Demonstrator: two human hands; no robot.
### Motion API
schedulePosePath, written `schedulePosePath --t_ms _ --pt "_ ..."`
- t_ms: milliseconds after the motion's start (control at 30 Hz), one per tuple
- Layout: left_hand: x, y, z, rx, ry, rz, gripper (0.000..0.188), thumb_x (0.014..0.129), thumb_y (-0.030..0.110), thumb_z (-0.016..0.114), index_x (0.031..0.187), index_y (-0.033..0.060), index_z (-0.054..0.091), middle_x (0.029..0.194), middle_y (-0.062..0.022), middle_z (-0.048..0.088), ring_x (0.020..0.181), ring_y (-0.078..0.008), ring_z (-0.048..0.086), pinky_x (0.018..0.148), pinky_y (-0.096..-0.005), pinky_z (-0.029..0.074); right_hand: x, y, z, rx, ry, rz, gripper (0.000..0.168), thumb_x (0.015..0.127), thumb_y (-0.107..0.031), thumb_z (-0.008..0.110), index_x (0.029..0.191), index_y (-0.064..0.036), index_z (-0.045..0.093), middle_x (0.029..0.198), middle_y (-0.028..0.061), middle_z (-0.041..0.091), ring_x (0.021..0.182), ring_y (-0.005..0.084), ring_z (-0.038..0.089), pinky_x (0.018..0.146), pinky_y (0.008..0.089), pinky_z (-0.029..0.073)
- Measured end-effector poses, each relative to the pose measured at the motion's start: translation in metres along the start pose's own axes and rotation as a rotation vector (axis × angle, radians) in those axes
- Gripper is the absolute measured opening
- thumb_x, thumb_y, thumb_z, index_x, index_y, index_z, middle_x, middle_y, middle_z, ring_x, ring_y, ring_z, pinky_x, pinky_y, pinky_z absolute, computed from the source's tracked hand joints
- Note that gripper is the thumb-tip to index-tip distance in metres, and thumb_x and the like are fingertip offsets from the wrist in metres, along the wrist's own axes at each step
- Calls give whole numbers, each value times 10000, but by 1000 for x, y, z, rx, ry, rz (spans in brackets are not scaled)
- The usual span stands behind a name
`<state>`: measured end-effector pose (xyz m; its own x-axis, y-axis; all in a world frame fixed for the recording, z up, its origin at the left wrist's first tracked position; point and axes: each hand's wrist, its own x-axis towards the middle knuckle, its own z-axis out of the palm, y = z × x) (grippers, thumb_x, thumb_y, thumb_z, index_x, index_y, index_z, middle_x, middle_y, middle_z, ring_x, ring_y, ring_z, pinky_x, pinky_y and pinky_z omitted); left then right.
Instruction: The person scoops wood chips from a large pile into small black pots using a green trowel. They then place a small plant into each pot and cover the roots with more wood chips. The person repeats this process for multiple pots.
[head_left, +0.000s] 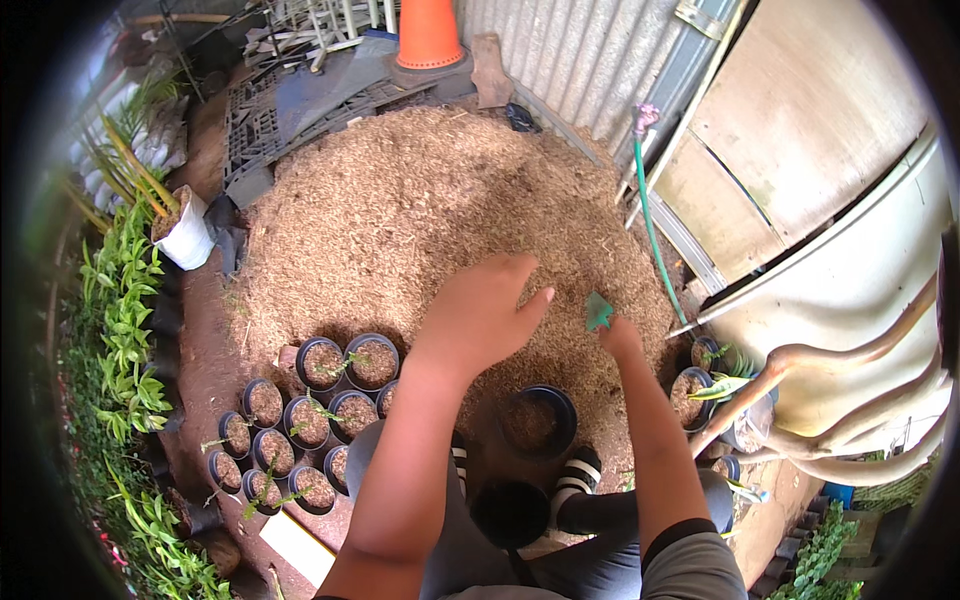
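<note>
My right hand (621, 337) grips a small green hand trowel (598, 311), its blade over the near right part of a mound of husk-like growing medium (360, 202). My left hand (484, 311) is held above the mound with thumb and fingers apart and nothing visible in it. Below and between the hands stands a black plastic pot (559, 412) partly filled with brown medium. Nearer my body, between my feet, is another black pot (511, 514) whose inside looks dark.
Several filled black pots (306, 421), some with small green cuttings, are grouped at left. A green hose (652, 217) hangs at right beside corrugated sheeting (555, 67). Curved driftwood branches (817, 356) jut in near more pots (686, 397). An orange cone (427, 37) stands behind the mound.
</note>
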<state>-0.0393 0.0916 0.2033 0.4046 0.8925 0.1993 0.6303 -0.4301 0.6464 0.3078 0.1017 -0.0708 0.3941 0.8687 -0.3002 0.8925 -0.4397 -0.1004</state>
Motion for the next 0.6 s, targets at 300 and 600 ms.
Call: schedulePosePath --t_ms 300,600 --pt "3 3 0 3 -43 -14 446 943 363 594 1214 9 607 1196 -226 635 1124 -392 598 947 -453 479 -48 -14 46 403 26 -48 516 919 -491 608 843 11 697 725 192 663 692 380 631 694 488 487" --pt "4 0 4 31 -40 -13 457 940 366 601 1226 10 605 1166 -218 642 1043 -372 628 909 -446 495 -88 -48 39 1304 -44 144 379 970 -362 623 769 -41 592 538 10 471 385 114 418 373 285 296"
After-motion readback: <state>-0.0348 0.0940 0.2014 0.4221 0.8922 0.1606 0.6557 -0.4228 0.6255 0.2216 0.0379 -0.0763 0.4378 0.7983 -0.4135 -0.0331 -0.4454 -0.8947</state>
